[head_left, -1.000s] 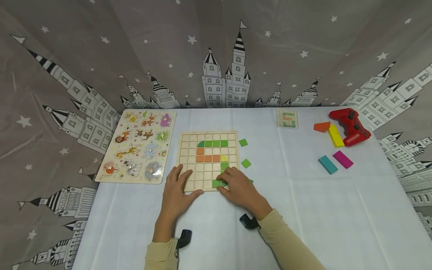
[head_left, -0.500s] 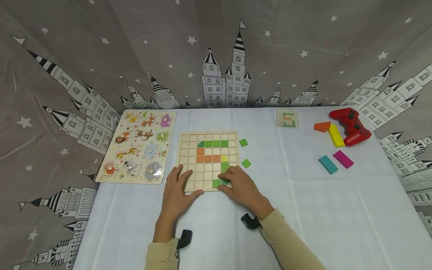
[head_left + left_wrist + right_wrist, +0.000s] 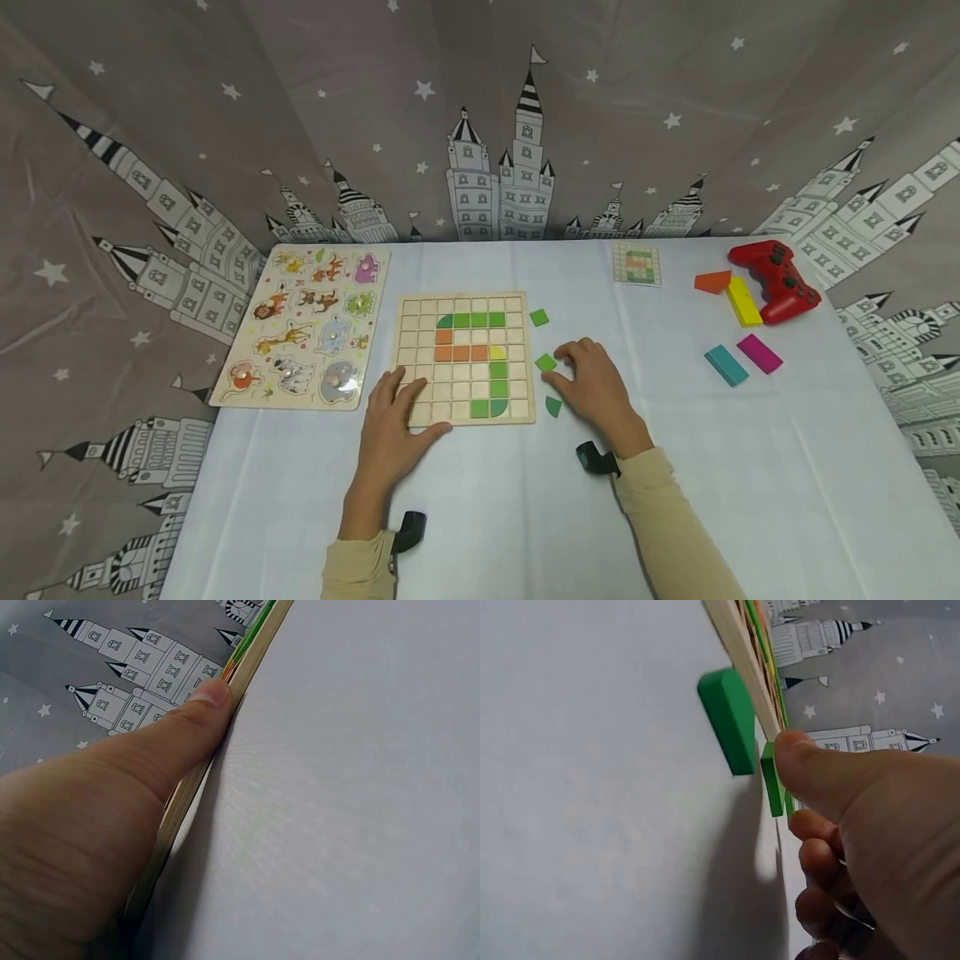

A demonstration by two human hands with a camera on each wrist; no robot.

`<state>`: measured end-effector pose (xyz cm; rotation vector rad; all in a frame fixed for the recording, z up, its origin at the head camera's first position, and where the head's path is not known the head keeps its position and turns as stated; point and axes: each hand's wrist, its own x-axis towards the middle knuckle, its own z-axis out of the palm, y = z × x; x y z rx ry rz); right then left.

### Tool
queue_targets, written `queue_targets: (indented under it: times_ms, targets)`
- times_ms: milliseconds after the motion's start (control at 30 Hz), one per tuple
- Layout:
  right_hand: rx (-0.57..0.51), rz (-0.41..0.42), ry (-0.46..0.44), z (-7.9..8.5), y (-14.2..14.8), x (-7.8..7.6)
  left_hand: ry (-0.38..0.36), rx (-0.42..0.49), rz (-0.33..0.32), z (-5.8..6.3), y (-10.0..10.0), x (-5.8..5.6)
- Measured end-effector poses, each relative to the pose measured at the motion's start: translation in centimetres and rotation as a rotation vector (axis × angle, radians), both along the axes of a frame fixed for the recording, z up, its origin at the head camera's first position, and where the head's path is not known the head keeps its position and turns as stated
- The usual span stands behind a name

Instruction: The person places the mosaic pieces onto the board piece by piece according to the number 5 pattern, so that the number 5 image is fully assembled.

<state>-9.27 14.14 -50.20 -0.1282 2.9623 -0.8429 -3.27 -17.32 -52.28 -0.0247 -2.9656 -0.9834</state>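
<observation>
A wooden grid board (image 3: pixel 450 390) lies flat on the table, set with green, orange and yellow tiles. My left hand (image 3: pixel 390 437) rests on its lower left corner, fingers spread and thumb (image 3: pixel 206 701) along the near edge. Right of the board, my right hand (image 3: pixel 596 387) has thumb and index finger at a small green square tile (image 3: pixel 545 362) on the cloth, pinching it at its edges. A green tile with one rounded side (image 3: pixel 731 720) lies just nearer. Another green square tile (image 3: pixel 539 317) lies farther back.
An animal peg puzzle (image 3: pixel 307 392) stands at the left. A small pattern card (image 3: pixel 637 264) lies at the back. To the right are a red game controller (image 3: pixel 776 283) and yellow (image 3: pixel 744 302), orange (image 3: pixel 712 282), teal (image 3: pixel 726 365) and magenta blocks (image 3: pixel 760 353).
My right hand has left the dark green rounded tile at the board's lower right and moved right to the loose green square tile. The left hand stays in place.
</observation>
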Motion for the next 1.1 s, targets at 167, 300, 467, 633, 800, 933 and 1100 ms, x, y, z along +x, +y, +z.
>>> queue_targets:
  times_ms: [167,300,467,633,800,933,1100]
  targets:
    - [0.024,0.017,-0.008,-0.2,0.3,-0.2,-0.002,0.005,-0.007,0.0,0.1,0.0]
    - [0.037,0.027,-0.005,-0.2,0.3,-0.2,-0.003,0.005,-0.001,0.0,0.1,0.0]
    - [0.031,0.018,-0.024,-0.1,0.2,-0.2,-0.007,0.006,-0.002,0.0,0.1,0.0]
    - [0.058,0.025,-0.022,-0.2,0.2,-0.2,-0.011,0.007,-0.01,0.0,0.1,0.0]
    - [0.033,0.016,0.033,0.0,0.0,0.1,-0.001,0.01,-0.005,0.1,0.1,0.0]
    - [0.002,0.052,0.081,0.4,-1.0,0.7,0.001,0.002,-0.001,0.1,0.0,0.0]
    - [-0.023,0.159,0.115,1.0,-3.2,1.5,0.002,0.006,0.002,0.1,-0.1,0.0]
